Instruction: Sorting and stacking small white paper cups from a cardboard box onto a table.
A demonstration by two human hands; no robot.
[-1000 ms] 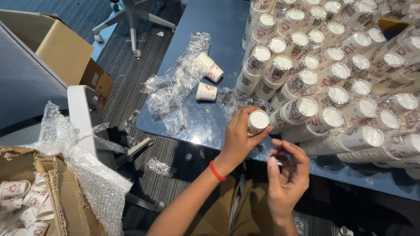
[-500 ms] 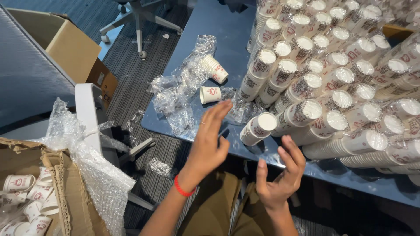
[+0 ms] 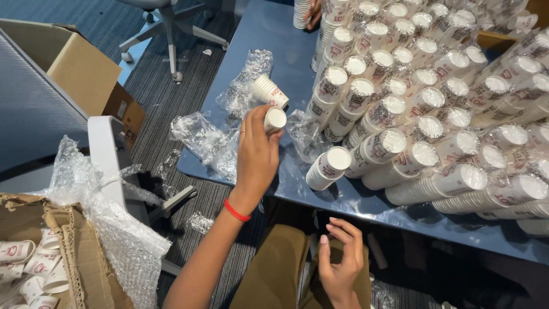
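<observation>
**Left hand lifts one small paper cup by the blue table's edge**

Nearest us, at the bottom centre of the frame, our right hand (image 3: 341, 257) hangs open above our olive-brown trousers (image 3: 280, 269), fingers loosely curled and holding nothing. At the lower left sits a torn brown cardboard box (image 3: 68, 257) lined with clear bubble wrap (image 3: 108, 229), with small white paper cups (image 3: 31, 269) lying loose inside it.

Higher, near the middle of the frame, our left hand (image 3: 257, 151), a red band (image 3: 236, 210) at the wrist, grips a single small white paper cup with red print (image 3: 274, 120) between thumb and fingertips, its open mouth turned toward us. That cup is held just over the near left edge of the dark blue table (image 3: 286, 46). Crumpled clear plastic wrappers (image 3: 206, 140) lie on the table around the hand, and another short stack of white cups (image 3: 270, 91) rests on its side just beyond.

To the right, long sleeves of stacked white cups (image 3: 400, 120) lie piled across the table. At the top centre, another person's hand (image 3: 313, 11) touches an upright cup stack (image 3: 301, 12). An open cardboard carton (image 3: 80, 74) stands at the upper left, a grey office chair base (image 3: 171, 31) beyond it.
</observation>
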